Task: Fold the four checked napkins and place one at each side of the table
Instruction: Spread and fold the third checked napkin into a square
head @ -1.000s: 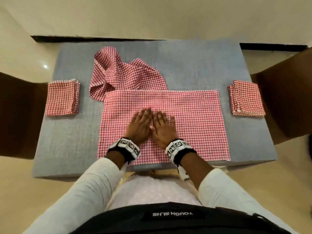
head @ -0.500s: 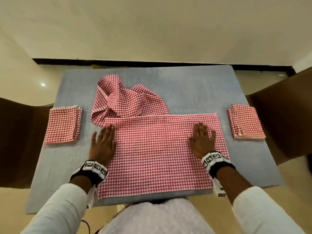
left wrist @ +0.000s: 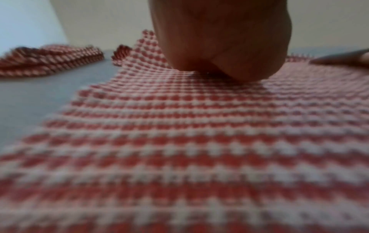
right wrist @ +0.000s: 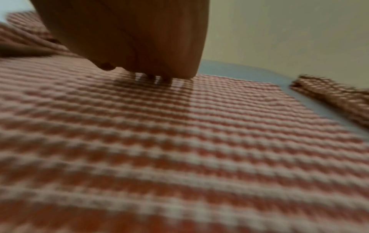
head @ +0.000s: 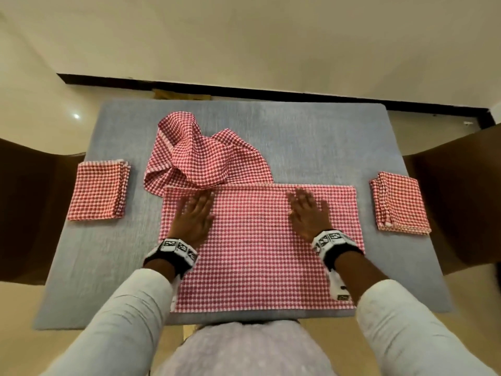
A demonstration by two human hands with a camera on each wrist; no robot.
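Note:
A red-and-white checked napkin (head: 257,251) lies flat, folded into a wide rectangle, on the near half of the grey table (head: 311,142). My left hand (head: 193,221) presses flat on its left part and my right hand (head: 307,215) on its right part, fingers straight and pointing away. Both wrist views show a palm on the checked cloth (left wrist: 199,141) (right wrist: 179,141). A crumpled napkin (head: 200,156) lies just beyond the flat one. One small folded napkin (head: 99,189) sits at the table's left side, another folded napkin (head: 398,207) at the right side.
Dark brown chairs stand at the left (head: 29,207) and right (head: 455,202) of the table. The far part of the table top is bare. A cream wall with a black skirting strip (head: 271,90) runs behind it.
Both hands went from the napkin's middle out to its left and right edges, then inward and toward its far edge. The head view shifted, so the table sits lower in the frame.

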